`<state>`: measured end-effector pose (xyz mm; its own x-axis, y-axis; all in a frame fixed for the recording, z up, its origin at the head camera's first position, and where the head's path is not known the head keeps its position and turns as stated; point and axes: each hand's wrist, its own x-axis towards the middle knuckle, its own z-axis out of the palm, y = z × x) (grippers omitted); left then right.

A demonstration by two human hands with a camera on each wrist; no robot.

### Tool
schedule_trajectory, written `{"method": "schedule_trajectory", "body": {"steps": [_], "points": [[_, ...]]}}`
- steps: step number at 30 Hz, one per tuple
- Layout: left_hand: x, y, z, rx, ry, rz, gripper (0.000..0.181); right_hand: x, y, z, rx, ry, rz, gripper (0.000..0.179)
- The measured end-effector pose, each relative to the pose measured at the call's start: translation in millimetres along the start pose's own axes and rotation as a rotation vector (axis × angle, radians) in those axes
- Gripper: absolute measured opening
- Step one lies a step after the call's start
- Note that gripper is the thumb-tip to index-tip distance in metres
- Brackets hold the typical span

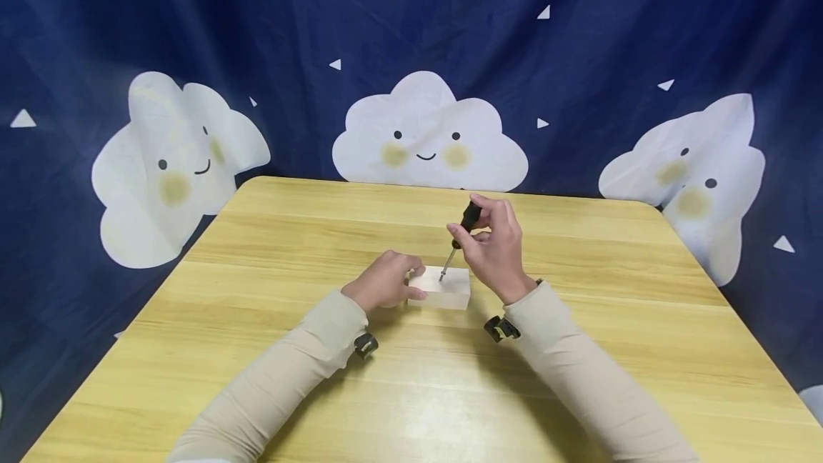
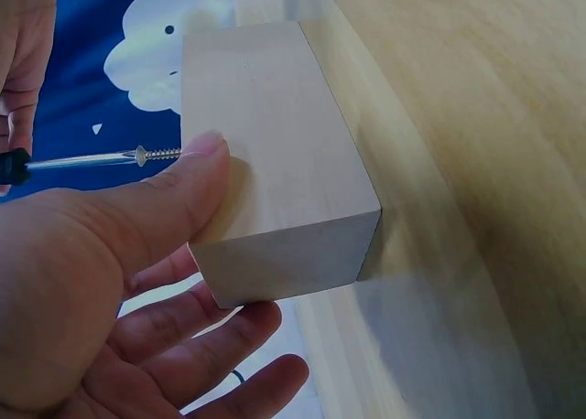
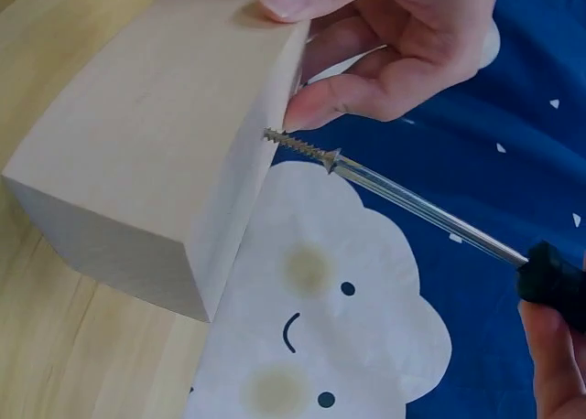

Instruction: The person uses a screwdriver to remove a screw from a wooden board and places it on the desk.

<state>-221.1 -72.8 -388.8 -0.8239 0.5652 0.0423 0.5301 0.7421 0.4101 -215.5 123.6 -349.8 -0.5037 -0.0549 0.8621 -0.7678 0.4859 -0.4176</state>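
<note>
A pale wooden block (image 1: 453, 294) lies on the table with my left hand (image 1: 386, 279) at its left end. Thumb and fingers of that hand grip its opposite sides, as the left wrist view shows. A threaded metal screw (image 3: 298, 145) stands out of the block's top face, its point at the wood and most of the thread exposed. My right hand (image 1: 500, 249) holds a black-handled screwdriver (image 3: 426, 207), tilted, with the shaft's tip at the screw head. Thumb and fingertips pinch the handle near its upper end.
The light wood-grain table (image 1: 270, 370) reaches back to a dark blue curtain (image 1: 289, 6) printed with smiling clouds and small white triangles. Each sleeve cuff has a black wrist strap (image 1: 366, 346) beside it.
</note>
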Motion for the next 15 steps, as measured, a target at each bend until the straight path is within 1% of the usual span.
{"method": "schedule_trajectory", "body": {"steps": [2, 5, 8, 10, 11, 15], "points": [[0.2, 0.0, -0.3, 0.001, -0.001, -0.004, 0.03, 0.8, 0.0, -1.4, 0.06, -0.017, 0.007, 0.052], [0.4, -0.2, -0.9, 0.006, 0.003, -0.007, 0.03, 1.8, -0.2, -3.6, 0.171, -0.075, 0.022, 0.051], [0.6, 0.3, -1.0, 0.009, 0.008, -0.006, 0.03, 1.9, 0.0, -5.4, 0.246, -0.132, 0.042, 0.05], [0.5, 1.0, -0.8, 0.002, 0.004, -0.006, 0.03, 1.0, 1.1, -5.9, 0.244, -0.141, 0.051, 0.053], [0.3, 1.3, -0.7, 0.0, 0.001, -0.007, 0.029, 0.5, 1.2, -6.1, 0.221, -0.133, 0.053, 0.055], [-0.2, 2.3, -0.8, -0.011, -0.008, -0.026, 0.03, -0.1, 2.8, -4.7, 0.119, -0.075, 0.061, 0.062]]}}
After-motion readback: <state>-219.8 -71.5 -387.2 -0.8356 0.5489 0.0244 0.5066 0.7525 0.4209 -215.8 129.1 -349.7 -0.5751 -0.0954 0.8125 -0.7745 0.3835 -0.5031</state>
